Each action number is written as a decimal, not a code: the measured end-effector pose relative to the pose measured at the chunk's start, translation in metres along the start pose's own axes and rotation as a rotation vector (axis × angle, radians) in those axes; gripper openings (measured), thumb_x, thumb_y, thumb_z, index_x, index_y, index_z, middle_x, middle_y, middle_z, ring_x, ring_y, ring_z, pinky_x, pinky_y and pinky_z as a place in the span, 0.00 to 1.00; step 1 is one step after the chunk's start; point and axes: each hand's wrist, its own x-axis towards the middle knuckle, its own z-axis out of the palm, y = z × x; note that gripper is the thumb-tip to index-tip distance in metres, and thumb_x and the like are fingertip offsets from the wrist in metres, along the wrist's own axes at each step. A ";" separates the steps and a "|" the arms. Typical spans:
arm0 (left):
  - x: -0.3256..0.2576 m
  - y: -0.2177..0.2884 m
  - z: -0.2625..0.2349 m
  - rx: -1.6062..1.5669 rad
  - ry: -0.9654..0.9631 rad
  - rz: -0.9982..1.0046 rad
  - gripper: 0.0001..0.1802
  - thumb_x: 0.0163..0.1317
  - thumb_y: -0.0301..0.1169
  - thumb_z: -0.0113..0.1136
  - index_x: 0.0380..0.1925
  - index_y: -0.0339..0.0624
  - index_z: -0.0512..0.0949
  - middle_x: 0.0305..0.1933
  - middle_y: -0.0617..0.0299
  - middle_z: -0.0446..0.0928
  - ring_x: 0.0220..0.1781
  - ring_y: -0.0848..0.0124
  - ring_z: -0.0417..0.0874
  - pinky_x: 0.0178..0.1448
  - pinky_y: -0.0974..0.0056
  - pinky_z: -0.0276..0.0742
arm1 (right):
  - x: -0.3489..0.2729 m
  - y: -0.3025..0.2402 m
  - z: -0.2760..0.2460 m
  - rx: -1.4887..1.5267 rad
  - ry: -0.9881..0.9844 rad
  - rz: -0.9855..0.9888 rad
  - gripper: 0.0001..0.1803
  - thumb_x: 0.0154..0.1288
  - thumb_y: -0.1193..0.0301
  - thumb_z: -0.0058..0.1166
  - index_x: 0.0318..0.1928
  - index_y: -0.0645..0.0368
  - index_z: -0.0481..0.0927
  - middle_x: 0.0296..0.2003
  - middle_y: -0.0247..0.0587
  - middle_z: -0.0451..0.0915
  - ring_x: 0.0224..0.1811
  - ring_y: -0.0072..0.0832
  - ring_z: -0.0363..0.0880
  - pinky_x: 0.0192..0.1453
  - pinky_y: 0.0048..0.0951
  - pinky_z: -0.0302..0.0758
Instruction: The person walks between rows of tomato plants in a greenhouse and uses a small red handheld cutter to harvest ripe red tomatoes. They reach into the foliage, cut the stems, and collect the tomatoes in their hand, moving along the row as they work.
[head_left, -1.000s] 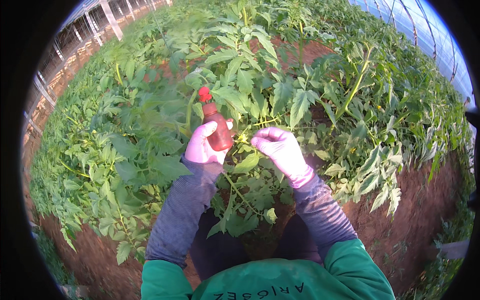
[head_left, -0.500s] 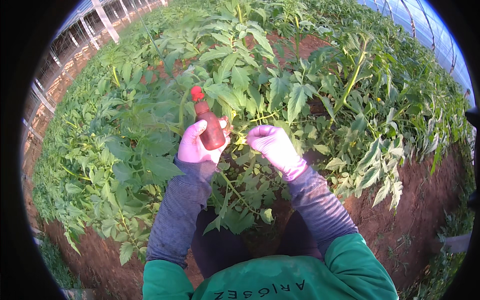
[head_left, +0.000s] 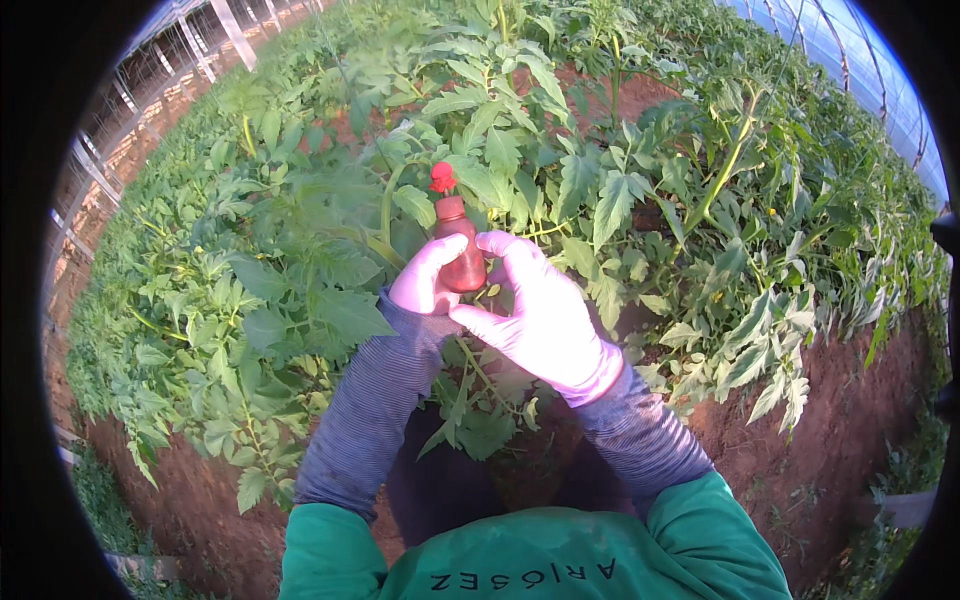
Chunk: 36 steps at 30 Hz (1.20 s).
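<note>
A small dark-red bottle (head_left: 462,268) stands nearly upright in my left hand (head_left: 424,280), with the pink-gloved thumb across its front. Above its neck, a bright red top piece (head_left: 442,178) sits on a thin stem. My right hand (head_left: 550,325), also in a pink glove, is at the bottle's right side. Its thumb and forefinger are spread apart, the forefinger tip close to the bottle's shoulder and the thumb below its base; whether they touch it I cannot tell. Leafy green plants (head_left: 490,195) surround both hands, and the left fingers behind the bottle are mostly hidden.
A broad leaf (head_left: 345,312) hangs beside my left forearm. A thick pale stem (head_left: 722,180) rises at the right. Brown soil (head_left: 850,400) lies between the rows, with a plastic wall (head_left: 890,90) at the far right and white posts (head_left: 232,35) at the far left.
My right hand has moved left from the foliage to the bottle, its pinched fingers now spread. The bottle, in my left hand, has shifted right and stands more upright.
</note>
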 end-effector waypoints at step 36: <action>0.012 0.003 -0.017 0.310 0.257 -0.086 0.29 0.57 0.32 0.48 0.58 0.37 0.55 0.60 0.43 0.63 0.61 0.49 0.66 0.65 0.50 0.56 | -0.014 0.044 -0.034 0.053 0.337 0.047 0.18 0.50 0.77 0.59 0.44 0.61 0.75 0.40 0.44 0.76 0.38 0.32 0.78 0.42 0.26 0.76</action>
